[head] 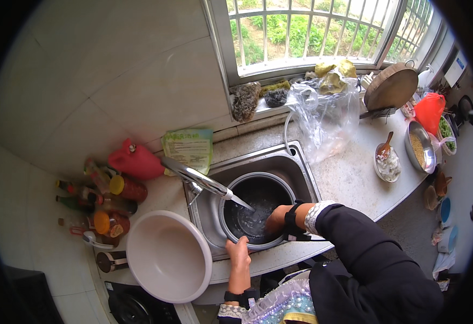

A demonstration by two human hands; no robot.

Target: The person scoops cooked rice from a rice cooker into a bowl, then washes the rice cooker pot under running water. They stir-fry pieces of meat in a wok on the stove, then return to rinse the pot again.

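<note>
A dark inner cooking pot with a pale rim (223,218) sits in the stainless steel sink (310,178). Water runs into it from the chrome faucet (204,180), and some water stands at its bottom. My left hand (239,252) grips the near left rim of the pot. My right hand (276,220) reaches inside, against the right part of the interior; its fingertips are under or near the water, so whether it holds anything is hidden. A large pale plastic basin (167,255) stands on the counter left of the sink.
Jars (128,188) and bottles stand at the left, beside a red plastic container (137,160). A clear plastic bag (325,117) lies behind the sink's right corner. Further right are a bowl of rice (389,167), a metal bowl (430,158) and a round chopping board (392,87).
</note>
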